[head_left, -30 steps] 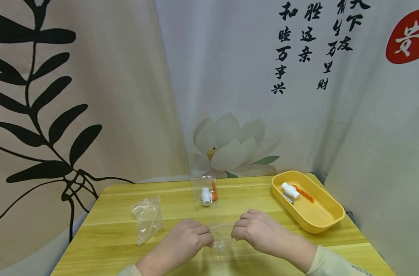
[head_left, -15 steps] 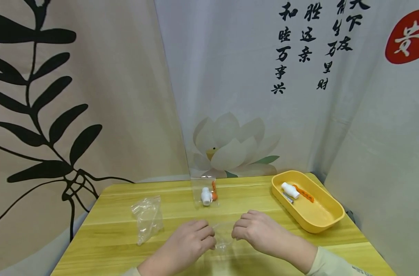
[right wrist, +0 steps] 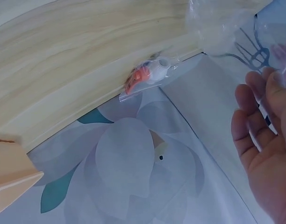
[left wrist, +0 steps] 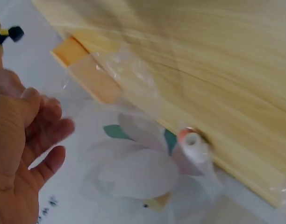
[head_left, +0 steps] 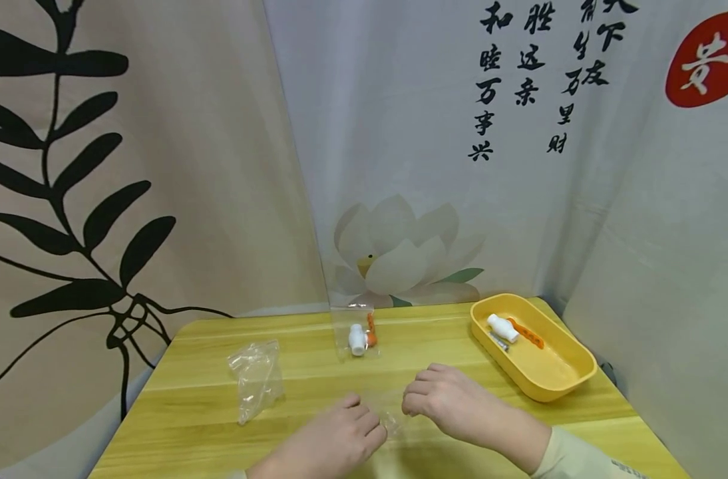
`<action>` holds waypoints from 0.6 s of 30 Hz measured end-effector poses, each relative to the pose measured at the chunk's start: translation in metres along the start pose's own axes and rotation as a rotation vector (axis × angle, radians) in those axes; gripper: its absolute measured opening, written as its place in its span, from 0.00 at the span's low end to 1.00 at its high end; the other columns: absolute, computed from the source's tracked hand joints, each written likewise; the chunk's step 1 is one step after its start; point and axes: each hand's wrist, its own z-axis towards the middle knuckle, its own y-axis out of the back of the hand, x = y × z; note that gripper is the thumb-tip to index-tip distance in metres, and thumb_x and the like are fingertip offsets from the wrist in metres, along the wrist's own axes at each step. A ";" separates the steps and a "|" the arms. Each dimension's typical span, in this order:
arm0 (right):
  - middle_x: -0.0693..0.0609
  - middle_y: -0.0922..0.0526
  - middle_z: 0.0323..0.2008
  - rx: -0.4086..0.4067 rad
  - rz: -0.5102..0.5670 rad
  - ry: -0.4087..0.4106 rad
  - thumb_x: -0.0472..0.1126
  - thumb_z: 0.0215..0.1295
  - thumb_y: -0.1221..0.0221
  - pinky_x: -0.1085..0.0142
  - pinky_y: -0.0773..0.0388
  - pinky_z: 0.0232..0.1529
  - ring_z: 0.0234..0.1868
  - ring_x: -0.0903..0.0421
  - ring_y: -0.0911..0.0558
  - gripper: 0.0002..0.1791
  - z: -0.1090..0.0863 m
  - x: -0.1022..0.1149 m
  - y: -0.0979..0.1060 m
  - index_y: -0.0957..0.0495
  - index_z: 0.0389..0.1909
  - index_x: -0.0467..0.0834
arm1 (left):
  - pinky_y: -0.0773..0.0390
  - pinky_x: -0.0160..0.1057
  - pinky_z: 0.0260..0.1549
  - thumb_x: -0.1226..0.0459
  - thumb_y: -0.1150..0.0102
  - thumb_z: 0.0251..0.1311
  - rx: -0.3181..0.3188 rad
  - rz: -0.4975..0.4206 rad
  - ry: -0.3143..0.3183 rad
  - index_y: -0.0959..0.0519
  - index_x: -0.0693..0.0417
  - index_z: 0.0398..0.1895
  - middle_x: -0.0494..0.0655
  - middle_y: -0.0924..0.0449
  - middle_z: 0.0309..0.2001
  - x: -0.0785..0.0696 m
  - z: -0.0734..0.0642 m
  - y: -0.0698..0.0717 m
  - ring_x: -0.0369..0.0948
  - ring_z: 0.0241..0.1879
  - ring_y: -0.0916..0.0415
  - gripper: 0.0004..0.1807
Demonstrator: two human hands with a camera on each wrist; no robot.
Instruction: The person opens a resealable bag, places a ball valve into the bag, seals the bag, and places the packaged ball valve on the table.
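A small clear plastic bag (head_left: pixel 391 426) is between my two hands above the table, hard to make out against the wood. My left hand (head_left: pixel 343 436) pinches its near left side with thumb and curled fingers; the left wrist view shows the film of the bag (left wrist: pixel 129 77) stretching out from this hand (left wrist: pixel 26 126). On the other side, my right hand (head_left: pixel 444 402) pinches the bag's edge between thumb and forefinger. In the right wrist view the other fingers of that hand (right wrist: pixel 264 126) are loosely bent. No contents show clearly inside the bag.
A yellow tray (head_left: pixel 564 362) at the right holds a white bottle-shaped piece (head_left: pixel 503 328), an orange strip (head_left: pixel 527 334) and a small grey piece (head_left: pixel 499 342). Behind my hands lies a filled zip bag (head_left: pixel 340 332). Crumpled clear bags (head_left: pixel 259 379) lie left on the wooden table (head_left: pixel 190 359).
My left hand has shifted right and slightly toward me along the bag, closer to the right hand. The right hand has stayed almost still. The bag's taut upper edge no longer shows clearly.
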 end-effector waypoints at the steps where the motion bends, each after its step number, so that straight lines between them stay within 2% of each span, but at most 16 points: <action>1: 0.69 0.14 0.35 0.005 0.002 0.001 0.44 0.60 0.31 0.77 0.25 0.39 0.37 0.68 0.19 0.04 0.000 0.000 0.000 0.15 0.34 0.57 | 0.30 0.30 0.41 0.64 0.33 0.64 -0.002 -0.011 0.035 0.21 0.44 0.33 0.31 0.23 0.28 0.001 -0.001 0.000 0.30 0.29 0.30 0.06; 4: 0.69 0.13 0.36 0.017 0.022 -0.003 0.42 0.61 0.31 0.76 0.23 0.41 0.38 0.68 0.18 0.05 0.000 0.001 0.001 0.15 0.36 0.56 | 0.28 0.28 0.40 0.64 0.28 0.62 -0.036 -0.055 0.104 0.18 0.45 0.36 0.31 0.19 0.30 0.006 -0.004 0.001 0.30 0.32 0.27 0.06; 11: 0.67 0.13 0.37 -0.020 0.073 -0.027 0.40 0.59 0.26 0.77 0.21 0.41 0.38 0.68 0.17 0.09 0.004 0.004 0.003 0.14 0.38 0.55 | 0.25 0.22 0.40 0.64 0.23 0.56 -0.135 -0.177 0.151 0.15 0.43 0.36 0.30 0.18 0.33 0.011 -0.004 0.004 0.28 0.34 0.24 0.09; 18: 0.67 0.13 0.39 -0.055 0.080 -0.026 0.37 0.60 0.27 0.75 0.21 0.42 0.38 0.68 0.17 0.11 0.007 0.013 0.007 0.14 0.42 0.54 | 0.27 0.15 0.38 0.65 0.24 0.57 -0.146 -0.257 0.186 0.15 0.46 0.35 0.32 0.19 0.33 0.011 -0.006 0.007 0.28 0.34 0.24 0.08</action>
